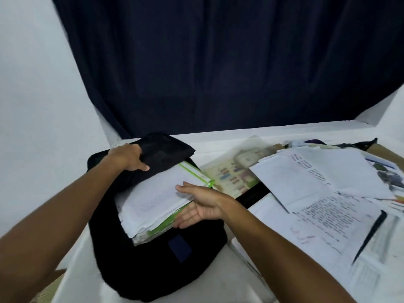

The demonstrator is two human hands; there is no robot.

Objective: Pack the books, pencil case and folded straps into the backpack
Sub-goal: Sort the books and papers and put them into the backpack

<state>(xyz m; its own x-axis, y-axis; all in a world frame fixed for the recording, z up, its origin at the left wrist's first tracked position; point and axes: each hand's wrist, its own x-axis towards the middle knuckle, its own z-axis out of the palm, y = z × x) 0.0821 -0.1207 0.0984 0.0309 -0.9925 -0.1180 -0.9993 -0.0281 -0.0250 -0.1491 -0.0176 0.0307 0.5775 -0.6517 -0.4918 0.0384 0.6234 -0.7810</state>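
Observation:
A black backpack [153, 263] lies on the white table [218, 287]. My left hand [129, 157] grips the backpack's black upper flap [166, 149] and holds it lifted. A thick stack of white papers and green-edged books [157, 200] lies in the bag's mouth, partly under the flap. My right hand [201, 204] holds this stack at its right side, thumb on top and fingers beneath. No pencil case or folded straps can be made out.
Loose printed sheets [323, 189] cover the table's right half, with a coloured chart sheet [236, 171] beside the bag and a black pen-like object [369, 235] on the papers. A dark blue curtain [218, 62] hangs behind; white wall on the left.

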